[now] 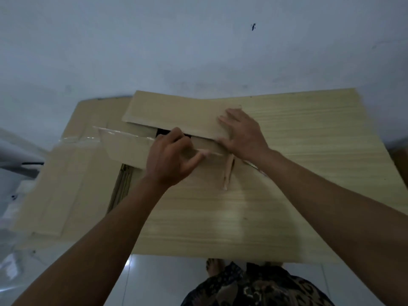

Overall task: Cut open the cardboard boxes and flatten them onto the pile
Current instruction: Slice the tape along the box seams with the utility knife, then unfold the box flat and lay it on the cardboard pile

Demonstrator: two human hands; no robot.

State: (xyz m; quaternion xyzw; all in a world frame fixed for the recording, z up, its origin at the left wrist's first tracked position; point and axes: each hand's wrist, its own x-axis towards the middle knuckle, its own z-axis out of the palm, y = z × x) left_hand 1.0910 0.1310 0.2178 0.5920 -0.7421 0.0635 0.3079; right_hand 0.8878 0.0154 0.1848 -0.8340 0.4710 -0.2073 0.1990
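Note:
A large tan cardboard box lies flat in front of me, against the wall. Its far flap is folded over the top, and my right hand presses on it with straight, spread fingers. A nearer flap with clear tape along its edge lies just below, with a dark gap between the two. My left hand has its fingers curled into that gap and grips the nearer flap's edge. A strip of peeled tape lies on the box under my right wrist. No cutter shows.
Flattened cardboard sheets lie stacked to the left under the box. Clear plastic wrap lies on the floor at far left. A pale wall stands right behind. White floor tiles and my foot are at the bottom.

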